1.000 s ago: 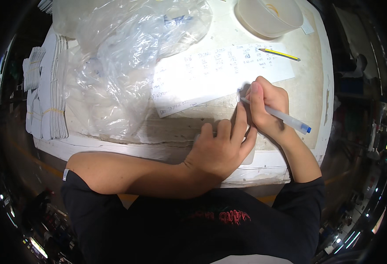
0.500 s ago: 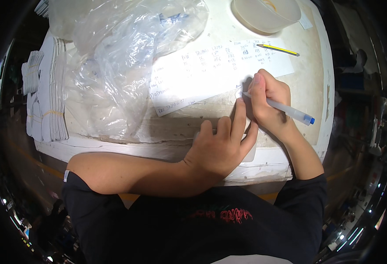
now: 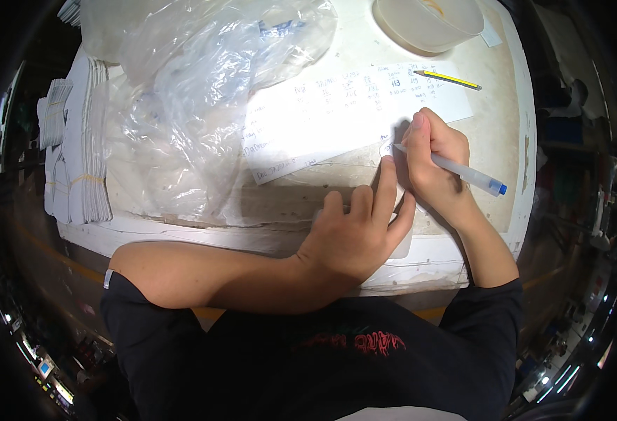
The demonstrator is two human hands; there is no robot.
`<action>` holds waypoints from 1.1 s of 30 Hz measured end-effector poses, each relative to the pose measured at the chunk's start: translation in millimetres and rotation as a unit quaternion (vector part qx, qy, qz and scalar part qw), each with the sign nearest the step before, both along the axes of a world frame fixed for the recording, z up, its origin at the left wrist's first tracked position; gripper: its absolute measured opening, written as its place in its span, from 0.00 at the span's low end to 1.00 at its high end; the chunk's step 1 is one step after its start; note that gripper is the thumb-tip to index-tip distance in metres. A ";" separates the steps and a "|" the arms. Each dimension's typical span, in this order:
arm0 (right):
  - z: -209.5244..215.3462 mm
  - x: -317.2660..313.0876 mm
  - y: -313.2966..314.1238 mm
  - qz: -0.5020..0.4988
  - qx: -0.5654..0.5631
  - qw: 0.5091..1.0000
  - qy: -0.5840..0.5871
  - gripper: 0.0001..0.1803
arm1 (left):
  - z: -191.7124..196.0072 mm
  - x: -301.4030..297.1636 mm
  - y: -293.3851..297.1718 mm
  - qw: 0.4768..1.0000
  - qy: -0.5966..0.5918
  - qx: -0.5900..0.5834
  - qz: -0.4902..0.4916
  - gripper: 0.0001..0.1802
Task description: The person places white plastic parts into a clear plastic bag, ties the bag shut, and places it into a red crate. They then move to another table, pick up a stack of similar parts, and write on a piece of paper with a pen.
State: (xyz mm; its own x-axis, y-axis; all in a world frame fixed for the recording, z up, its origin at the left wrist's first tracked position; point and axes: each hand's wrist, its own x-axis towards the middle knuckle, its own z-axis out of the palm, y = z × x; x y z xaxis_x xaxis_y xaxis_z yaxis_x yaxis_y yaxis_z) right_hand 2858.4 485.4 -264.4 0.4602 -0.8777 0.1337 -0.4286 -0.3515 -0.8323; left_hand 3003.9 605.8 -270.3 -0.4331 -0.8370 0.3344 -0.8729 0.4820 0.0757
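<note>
My right hand grips a translucent pen with a blue end, its tip down on a small white tag. My left hand lies with its fingers stretched and apart, the index fingertip pressing on the tag's near part. Much of the tag is hidden under both hands. Just beyond them is a white paper sheet covered in handwriting. On the sheet's far right part rests a yellow and black pencil.
A crumpled clear plastic bag covers the left of the worn white table. Banded stacks of white card stand at the left edge. At the far right sits a round translucent bowl with rubber bands inside.
The right hand and pen have shifted very slightly over the tag. The left hand keeps its place, still pressing; the view has moved a little.
</note>
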 end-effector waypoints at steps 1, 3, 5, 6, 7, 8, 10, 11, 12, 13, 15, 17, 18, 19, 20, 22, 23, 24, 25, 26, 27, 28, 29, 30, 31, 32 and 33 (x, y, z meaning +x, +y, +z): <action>-0.3 -0.2 -0.2 -0.005 0.005 1.000 0.000 0.17 | -0.1 0.1 0.2 1.000 -0.002 0.002 -0.001 0.24; -0.8 -0.7 -0.5 -0.008 0.007 1.000 0.003 0.17 | -0.8 0.5 -0.4 1.000 -0.002 -0.004 -0.001 0.24; -0.4 -1.4 -0.6 -0.005 0.000 1.000 0.011 0.17 | -0.7 0.4 -0.1 1.000 -0.003 -0.005 -0.004 0.24; -0.3 -1.1 -0.7 -0.010 0.005 1.000 0.004 0.17 | -0.5 0.4 0.3 1.000 -0.005 -0.004 -0.005 0.24; -0.1 -0.4 -1.0 -0.015 0.008 1.000 -0.001 0.17 | -0.4 0.8 0.2 1.000 -0.008 -0.005 -0.005 0.24; 0.3 0.2 -1.2 -0.023 0.016 1.000 -0.001 0.17 | -0.6 1.0 -0.1 1.000 -0.006 -0.008 -0.004 0.24; 2.0 0.9 -1.0 -0.008 0.003 1.000 0.002 0.17 | -1.0 0.5 -0.5 1.000 -0.001 -0.008 -0.003 0.24; 3.0 1.0 -0.9 -0.003 -0.001 1.000 0.006 0.17 | -1.1 0.7 -0.6 1.000 -0.001 -0.012 -0.002 0.24; 3.7 1.2 -0.6 -0.006 0.006 1.000 0.004 0.17 | -1.3 0.9 -1.0 1.000 -0.002 -0.015 -0.004 0.24; 4.2 1.4 0.5 -0.009 0.012 1.000 0.002 0.17 | -1.3 1.2 -1.2 1.000 -0.002 -0.017 -0.007 0.24; 4.5 1.8 0.3 -0.012 0.007 1.000 0.003 0.17 | -1.2 1.2 -1.8 1.000 -0.003 -0.014 -0.004 0.25; 4.6 1.6 0.3 -0.020 -0.005 1.000 0.011 0.17 | -0.1 0.5 -1.5 1.000 -0.007 -0.010 -0.006 0.25; 4.8 1.2 -0.1 -0.018 -0.014 1.000 0.010 0.17 | 0.7 0.7 -1.2 1.000 -0.013 -0.009 -0.007 0.25; 5.1 1.1 -0.5 -0.019 -0.018 1.000 0.010 0.17 | 1.5 1.3 -1.2 1.000 -0.020 -0.008 -0.008 0.26; 5.3 1.1 -0.9 -0.021 -0.021 0.999 0.013 0.17 | 2.2 2.0 -1.4 1.000 -0.018 -0.005 -0.012 0.26; 5.6 1.1 -1.8 -0.014 -0.019 1.000 0.010 0.16 | 3.4 3.2 -2.2 1.000 -0.013 0.001 -0.018 0.26; 5.5 0.9 -1.6 -0.013 -0.016 1.000 0.014 0.16 | 4.1 3.7 -2.1 1.000 -0.015 0.005 -0.020 0.26; 5.1 1.1 -1.3 -0.021 -0.015 1.000 0.006 0.16 | 4.9 4.1 -2.1 1.000 -0.016 0.009 -0.023 0.26; 4.1 2.0 -1.6 -0.030 -0.015 0.999 0.000 0.16 | 5.7 4.5 -2.1 0.999 -0.014 0.016 -0.026 0.26; 2.9 2.5 -1.7 -0.038 -0.015 0.999 -0.006 0.16 | 6.7 4.3 -1.4 0.999 -0.018 0.024 -0.026 0.25; 2.2 2.2 -1.9 -0.036 -0.020 0.999 -0.004 0.16 | 8.0 3.8 0.0 0.999 -0.017 0.035 -0.024 0.24; 1.4 1.7 -1.7 -0.033 -0.023 0.999 -0.002 0.16 | 9.0 3.1 1.4 0.998 -0.015 0.048 -0.022 0.23; 0.5 1.0 -1.0 -0.027 -0.031 0.999 -0.006 0.16 | 9.4 2.9 1.8 0.999 -0.017 0.046 -0.021 0.23; -0.3 0.3 -1.1 -0.040 -0.027 0.999 -0.007 0.16 | 9.3 3.1 1.9 0.999 -0.020 0.042 -0.020 0.23; -1.6 0.3 -1.5 -0.048 -0.027 0.998 -0.015 0.16 | 9.0 3.7 2.0 0.999 -0.022 0.037 -0.019 0.23; -2.6 -0.2 -1.8 -0.057 -0.024 0.998 -0.019 0.16 | 8.2 4.4 1.6 0.999 -0.030 0.023 -0.018 0.24; -2.7 -2.1 -3.1 -0.057 -0.026 0.997 -0.034 0.16 | 6.9 5.3 0.8 0.999 -0.038 0.009 -0.017 0.26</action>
